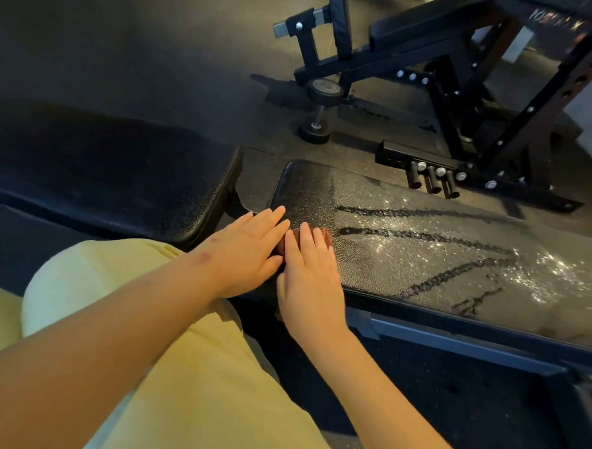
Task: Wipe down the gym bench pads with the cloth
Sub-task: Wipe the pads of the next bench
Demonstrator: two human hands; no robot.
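cloth (pixel 325 237) on the bench pad (pixel 422 265), pressed under flat left hand (pixel 248 252) and right hand (pixel 309 280), side by side

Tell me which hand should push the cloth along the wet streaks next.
Right, probably. The right hand lies flat on the cloth, on the side nearer the wet streaks on the long pad; the left hand rests at the cloth's other edge.

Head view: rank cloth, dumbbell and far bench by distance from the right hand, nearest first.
1. cloth: under the right hand, on the wet pad.
2. dumbbell: upright on the floor beyond the pad.
3. far bench: top right, behind the dumbbell.
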